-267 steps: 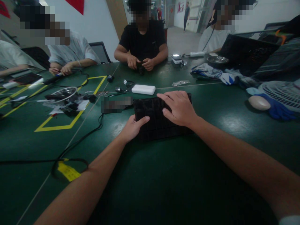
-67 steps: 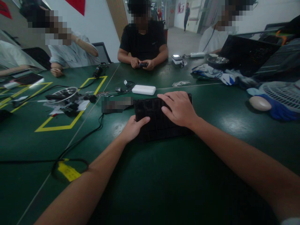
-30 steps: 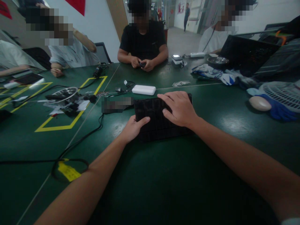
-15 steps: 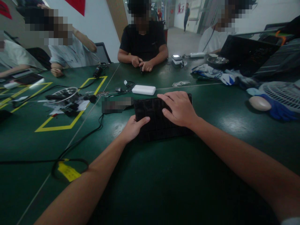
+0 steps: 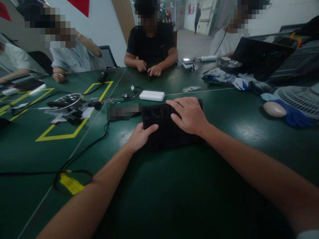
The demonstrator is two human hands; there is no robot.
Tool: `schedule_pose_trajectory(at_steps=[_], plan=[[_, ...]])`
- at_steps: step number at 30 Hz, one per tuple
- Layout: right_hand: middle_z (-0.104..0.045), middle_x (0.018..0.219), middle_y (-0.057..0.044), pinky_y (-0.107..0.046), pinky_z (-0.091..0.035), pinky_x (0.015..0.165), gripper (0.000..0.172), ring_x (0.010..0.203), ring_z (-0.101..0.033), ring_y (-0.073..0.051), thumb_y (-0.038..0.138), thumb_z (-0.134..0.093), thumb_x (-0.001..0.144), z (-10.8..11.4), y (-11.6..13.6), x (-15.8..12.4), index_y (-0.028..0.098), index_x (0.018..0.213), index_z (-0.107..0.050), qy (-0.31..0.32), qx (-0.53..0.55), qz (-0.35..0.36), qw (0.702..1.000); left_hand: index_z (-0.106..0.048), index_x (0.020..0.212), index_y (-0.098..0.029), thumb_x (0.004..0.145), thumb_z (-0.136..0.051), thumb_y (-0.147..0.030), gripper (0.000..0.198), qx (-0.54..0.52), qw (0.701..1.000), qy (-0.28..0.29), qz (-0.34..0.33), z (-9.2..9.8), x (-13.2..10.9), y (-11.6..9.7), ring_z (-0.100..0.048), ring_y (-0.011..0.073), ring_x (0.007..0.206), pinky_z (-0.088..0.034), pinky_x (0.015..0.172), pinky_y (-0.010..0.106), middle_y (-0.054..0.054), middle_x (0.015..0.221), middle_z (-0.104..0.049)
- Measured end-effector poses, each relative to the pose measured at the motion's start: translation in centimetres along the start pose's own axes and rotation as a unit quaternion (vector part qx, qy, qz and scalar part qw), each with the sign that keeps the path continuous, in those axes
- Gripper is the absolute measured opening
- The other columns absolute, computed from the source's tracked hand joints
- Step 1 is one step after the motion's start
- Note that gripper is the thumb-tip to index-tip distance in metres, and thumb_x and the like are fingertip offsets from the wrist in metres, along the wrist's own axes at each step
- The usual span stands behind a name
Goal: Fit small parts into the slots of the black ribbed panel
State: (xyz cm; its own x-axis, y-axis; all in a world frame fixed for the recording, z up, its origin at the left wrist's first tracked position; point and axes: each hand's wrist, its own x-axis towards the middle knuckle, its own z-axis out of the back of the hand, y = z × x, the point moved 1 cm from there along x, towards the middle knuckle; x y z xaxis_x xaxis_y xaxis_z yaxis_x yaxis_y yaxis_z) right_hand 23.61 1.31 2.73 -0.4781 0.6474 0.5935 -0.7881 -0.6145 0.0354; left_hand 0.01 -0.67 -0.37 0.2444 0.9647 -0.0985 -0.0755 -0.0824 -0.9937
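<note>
Left hand (image 5: pixel 141 136) pinches the tray's (image 5: pixel 165 134) left edge; right hand (image 5: pixel 189 114) lies open, flat on top. The table (image 5: pixel 174 189) spreads wide on the near side. A white box (image 5: pixel 152 96) sits just beyond, a cable (image 5: pixel 99 141) to the left.

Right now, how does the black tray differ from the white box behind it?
The tray is black and gridded; the box is white and smooth. The tray looks larger than the box. The left hand holds the tray's corner and the right hand lies flat on it; no hand touches the box. Both lie flat on the table.
</note>
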Motion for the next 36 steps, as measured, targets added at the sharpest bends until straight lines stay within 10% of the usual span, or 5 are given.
schedule_pose_trajectory(at_steps=[36], plan=[[-0.065, 0.131, -0.014, -0.047, -0.032, 0.101, 0.056, 0.118, -0.054, -0.033, 0.038, -0.046, 0.095, -0.03, 0.01, 0.12, 0.016, 0.145, -0.055, -0.001, 0.023, -0.003, 1.000, -0.073, 0.106, -0.013, 0.071, -0.083, -0.054, 0.054, 0.025, 0.999, -0.019, -0.007, 0.02, 0.15, -0.15, -0.073, 0.0349, 0.104, -0.056, 0.097, 0.048, 0.014, 0.110, -0.079]])
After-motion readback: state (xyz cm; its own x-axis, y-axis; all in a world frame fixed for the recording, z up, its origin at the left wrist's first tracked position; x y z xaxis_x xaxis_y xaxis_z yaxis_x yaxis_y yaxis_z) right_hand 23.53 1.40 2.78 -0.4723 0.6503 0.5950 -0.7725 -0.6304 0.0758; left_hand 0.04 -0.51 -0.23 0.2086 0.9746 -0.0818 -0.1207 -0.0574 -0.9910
